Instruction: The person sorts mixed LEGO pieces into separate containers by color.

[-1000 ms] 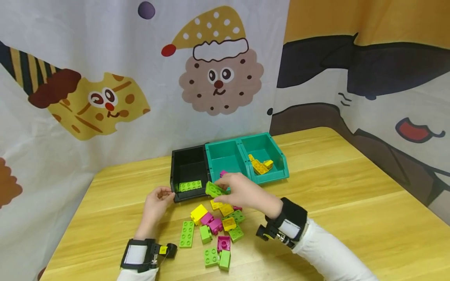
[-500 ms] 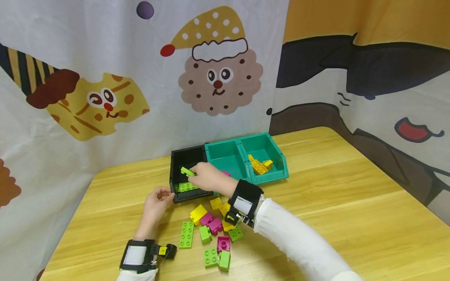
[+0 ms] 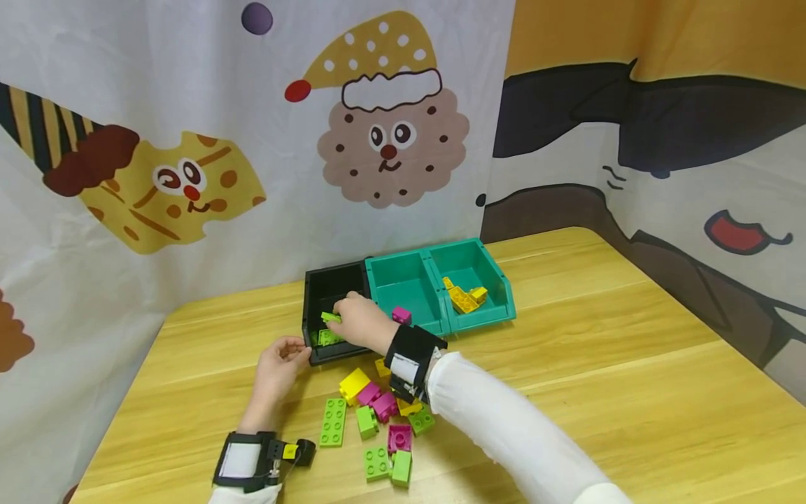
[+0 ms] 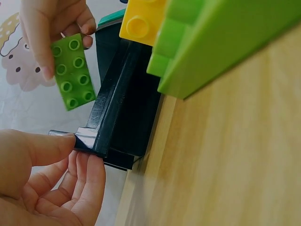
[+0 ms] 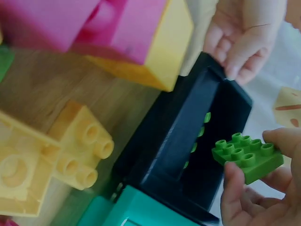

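Note:
My right hand (image 3: 364, 320) is over the black bin (image 3: 343, 355), pinching a flat green toy brick between thumb and fingers. In the right wrist view that green brick (image 5: 249, 160) is studs up, above the bin's opening. Another green brick (image 3: 327, 338) lies inside, near the front wall. At the bin's front left corner my left hand (image 3: 279, 369) grips the rim; the left wrist view has its thumb (image 4: 56, 148) on top and the fingers beneath. On the table before the bin lie loose green, pink and yellow bricks, among them a long green brick (image 3: 332, 422).
Two teal bins adjoin the black one on the right. The middle teal bin (image 3: 399, 266) holds a pink brick (image 3: 401, 315); the right one has several yellow bricks (image 3: 464, 299). A printed curtain (image 3: 264, 231) hangs behind the wooden table (image 3: 604, 350).
My right hand has carried the green brick left from in front of the bins to over the black bin, then slightly lower. My left hand has stayed at the bin's corner.

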Available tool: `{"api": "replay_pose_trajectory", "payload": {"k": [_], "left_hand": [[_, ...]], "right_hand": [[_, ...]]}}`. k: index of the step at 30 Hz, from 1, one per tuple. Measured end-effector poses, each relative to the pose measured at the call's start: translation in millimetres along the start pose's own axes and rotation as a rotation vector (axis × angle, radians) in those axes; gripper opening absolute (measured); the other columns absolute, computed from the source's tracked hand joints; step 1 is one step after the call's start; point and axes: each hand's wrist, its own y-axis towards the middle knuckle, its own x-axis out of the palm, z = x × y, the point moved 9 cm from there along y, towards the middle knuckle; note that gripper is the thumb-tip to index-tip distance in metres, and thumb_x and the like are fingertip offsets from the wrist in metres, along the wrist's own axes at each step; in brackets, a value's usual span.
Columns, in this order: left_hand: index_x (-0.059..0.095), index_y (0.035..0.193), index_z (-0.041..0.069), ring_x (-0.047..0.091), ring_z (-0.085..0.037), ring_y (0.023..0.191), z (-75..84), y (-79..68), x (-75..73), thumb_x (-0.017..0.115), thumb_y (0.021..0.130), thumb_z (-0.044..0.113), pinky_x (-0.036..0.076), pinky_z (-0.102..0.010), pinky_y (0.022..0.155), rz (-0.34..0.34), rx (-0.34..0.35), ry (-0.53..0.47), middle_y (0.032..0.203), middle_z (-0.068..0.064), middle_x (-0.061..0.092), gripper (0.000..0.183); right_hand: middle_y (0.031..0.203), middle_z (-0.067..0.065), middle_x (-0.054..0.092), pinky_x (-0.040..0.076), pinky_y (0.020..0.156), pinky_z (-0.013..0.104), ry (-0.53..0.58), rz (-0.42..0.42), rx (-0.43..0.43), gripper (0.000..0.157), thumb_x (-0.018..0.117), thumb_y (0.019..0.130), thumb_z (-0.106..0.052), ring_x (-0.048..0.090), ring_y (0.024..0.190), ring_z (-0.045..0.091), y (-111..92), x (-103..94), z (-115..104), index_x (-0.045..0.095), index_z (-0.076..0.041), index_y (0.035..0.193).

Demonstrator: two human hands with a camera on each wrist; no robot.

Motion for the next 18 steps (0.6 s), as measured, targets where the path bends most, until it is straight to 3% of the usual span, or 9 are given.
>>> {"api": "replay_pose_trajectory", "payload": {"k": [5, 10, 13, 18], "left_hand": [[0.058, 0.109, -0.003, 0.054, -0.014, 0.086, -0.1, -1.0, -0.2, 0.059, 0.091, 0.006, 0.046, -0.017, 0.068, 0.0, -0.003, 0.003, 0.104, -0.018, 0.061, 0.019], [0.057, 0.109, -0.003, 0.054, -0.016, 0.088, 0.1, -0.8, 0.2, 0.058, 0.092, 0.005, 0.046, -0.017, 0.068, -0.004, -0.004, -0.007, 0.104, -0.018, 0.06, 0.019], [0.057, 0.109, -0.004, 0.053, -0.015, 0.087, 0.3, -0.8, 0.5, 0.058, 0.091, 0.005, 0.045, -0.017, 0.068, -0.006, -0.006, -0.012, 0.103, -0.017, 0.06, 0.02], [0.057, 0.109, -0.003, 0.053, -0.015, 0.086, -0.6, -0.6, 0.2, 0.058, 0.091, 0.005, 0.045, -0.017, 0.067, -0.003, -0.015, -0.015, 0.103, -0.017, 0.06, 0.02]], "right_hand": [[0.087, 0.001, 0.065, 0.05, 0.062, 0.023, -0.099, 0.027, -0.015, 0.032, 0.06, 0.091, -0.04, 0.058, 0.072, 0.013, 4, 4.0, 0, 0.067, -0.011, 0.101], [0.076, -0.002, 0.064, 0.049, 0.059, 0.02, -0.165, 0.062, -0.077, 0.034, 0.062, 0.086, -0.046, 0.058, 0.065, 0.011, 7, 5.9, -7, 0.069, -0.013, 0.091], [0.077, -0.002, 0.065, 0.05, 0.063, 0.019, -0.183, 0.065, -0.127, 0.031, 0.064, 0.086, -0.042, 0.059, 0.067, 0.01, 7, 7.1, -13, 0.071, -0.013, 0.089], [0.091, 0.002, 0.065, 0.051, 0.074, 0.021, -0.247, -0.017, -0.147, 0.017, 0.061, 0.092, -0.024, 0.059, 0.077, 0.013, 7, 18.2, -13, 0.073, -0.012, 0.094]]}}
